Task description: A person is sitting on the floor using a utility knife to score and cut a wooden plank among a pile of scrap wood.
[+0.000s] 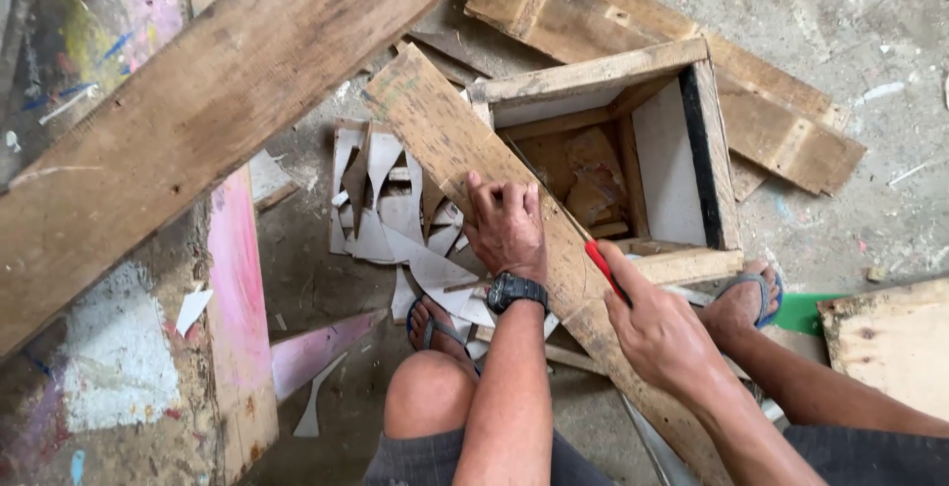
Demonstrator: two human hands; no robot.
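Note:
A worn wooden plank (pixel 435 125) runs diagonally from the upper middle down to the lower right, lying across the edge of an open wooden box (pixel 692 150). My left hand (pixel 504 224), with a black watch on the wrist, presses down flat on the plank. My right hand (pixel 657 333) is closed around a red-handled tool (pixel 601 264), pencil-like, its tip against the plank's right edge. The rest of the tool is hidden in the fist. My knee and both sandalled feet are below the plank.
A wide plank (pixel 208 120) slants across the upper left over a paint-stained board (pixel 237 308). White broken sheet scraps (pixel 395 219) litter the concrete floor. More planks (pixel 771 120) lie behind the box. A plywood piece (pixel 890 343) and a green scrap sit at right.

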